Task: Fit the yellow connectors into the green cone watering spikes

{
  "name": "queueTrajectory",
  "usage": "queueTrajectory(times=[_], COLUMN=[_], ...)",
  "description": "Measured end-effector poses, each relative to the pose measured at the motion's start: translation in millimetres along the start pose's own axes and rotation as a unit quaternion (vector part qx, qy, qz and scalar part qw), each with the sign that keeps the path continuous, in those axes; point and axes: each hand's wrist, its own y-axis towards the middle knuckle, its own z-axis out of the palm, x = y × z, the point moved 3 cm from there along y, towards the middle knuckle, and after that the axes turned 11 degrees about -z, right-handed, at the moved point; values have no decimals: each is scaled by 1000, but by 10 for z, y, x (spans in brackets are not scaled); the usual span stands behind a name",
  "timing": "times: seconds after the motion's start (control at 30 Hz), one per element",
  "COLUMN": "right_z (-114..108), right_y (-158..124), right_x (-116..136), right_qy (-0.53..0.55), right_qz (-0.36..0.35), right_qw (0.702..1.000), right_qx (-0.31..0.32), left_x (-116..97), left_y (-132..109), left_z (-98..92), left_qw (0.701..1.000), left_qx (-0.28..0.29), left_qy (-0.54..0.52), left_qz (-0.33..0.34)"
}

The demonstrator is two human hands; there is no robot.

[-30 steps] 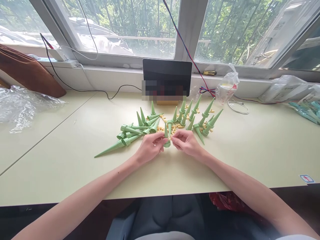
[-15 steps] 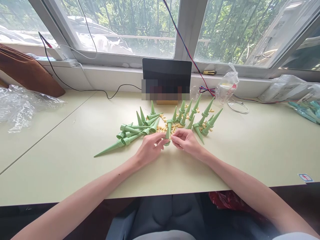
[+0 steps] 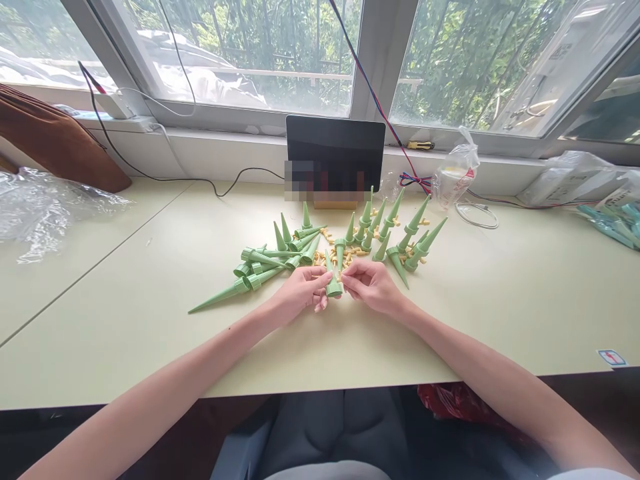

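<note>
My left hand (image 3: 303, 291) grips a green plastic watering spike (image 3: 333, 287), point up and wide collar down. My right hand (image 3: 369, 283) pinches a small yellow valve (image 3: 339, 275) against the spike's side; the fingertips partly hide it, and I cannot tell how far it sits in. Just beyond my hands lies a heap of loose yellow valves (image 3: 355, 252). To the left several green spikes (image 3: 265, 257) lie in a pile, a few standing. On the right more spikes (image 3: 414, 230) stand or lean, some with yellow valves in their sides.
A dark screen (image 3: 335, 150) on a wooden stand (image 3: 335, 200) is behind the parts. Clear plastic wrap (image 3: 55, 207) lies left, a bagged cup (image 3: 455, 173) and coiled white cable (image 3: 476, 215) back right. A black cable (image 3: 175, 181) runs along the back.
The held spike has tilted, its tip going left and its collar coming into view. My left fingers have shifted on it; my right hand stays at its side with the valve.
</note>
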Motion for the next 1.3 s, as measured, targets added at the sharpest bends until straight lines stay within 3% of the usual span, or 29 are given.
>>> queueTrajectory(times=[0.2,0.4,0.47,0.6,0.7,0.8,0.97,1.13,1.3], right_z=[-4,12,20,30,31,33,38,35,26], right_y=[-3,14,21,29,33,37,42,30,5], right_x=[20,89,118,149,152,153,166,126,42], right_qy=[-16,10,29,60,59,57,62,50,21], right_qz=[-11,0,10,30,36,43,44,41,12], right_qw=[1000,1000,999,998,997,997,997,998,1000], right_qx=[0,-7,-11,-14,-15,-18,-18,-15,-8], left_x=[-55,-123,-106,-82,-64,-62,-95,-115,-37], left_y=[-46,-118,-126,-168,-174,-162,-154,-123,-41], left_z=[17,78,61,37,29,33,70,80,20], left_qw=[996,964,938,829,800,818,892,969,998], left_qx=[-40,-99,-132,-197,-204,-209,-185,-107,-39], left_qy=[69,199,257,418,452,434,332,175,41], left_qz=[49,147,190,315,336,314,245,140,41])
